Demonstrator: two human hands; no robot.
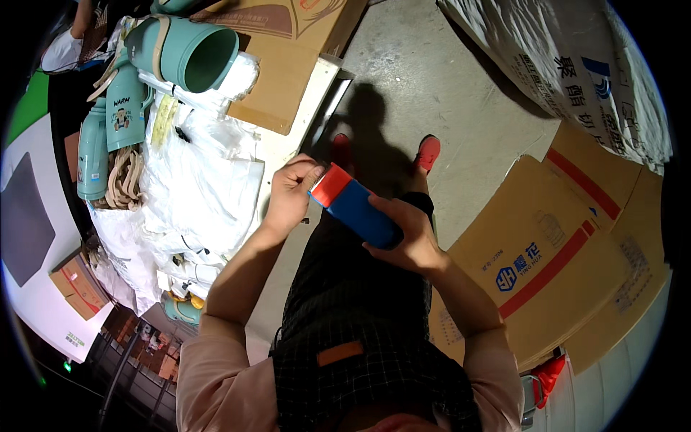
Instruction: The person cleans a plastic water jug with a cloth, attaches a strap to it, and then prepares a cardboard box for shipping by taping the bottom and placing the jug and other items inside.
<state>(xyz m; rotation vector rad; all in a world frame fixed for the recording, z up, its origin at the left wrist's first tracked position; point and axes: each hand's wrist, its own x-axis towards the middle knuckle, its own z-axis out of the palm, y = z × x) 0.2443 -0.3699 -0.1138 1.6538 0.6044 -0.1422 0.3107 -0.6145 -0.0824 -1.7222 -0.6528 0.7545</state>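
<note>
In front of my body, my right hand (pixel 408 234) is wrapped round the blue body of what looks like a tape dispenser (pixel 360 211). Its red end tilts up and to the left, with a thin, pale, toothed-looking edge. My left hand (pixel 291 193) is closed in a pinch at that edge, thumb and fingertips against the red end. Whatever lies between those fingertips is too small to make out.
To the left, a table holds white plastic bags (pixel 205 173), green flasks (pixel 126 108), a large green container (pixel 209 57) and beige straps (pixel 126 180). Flattened cardboard boxes (pixel 536 209) lie to the right, below a big white printed sack (pixel 533 50). A cardboard box (pixel 277 79) stands ahead.
</note>
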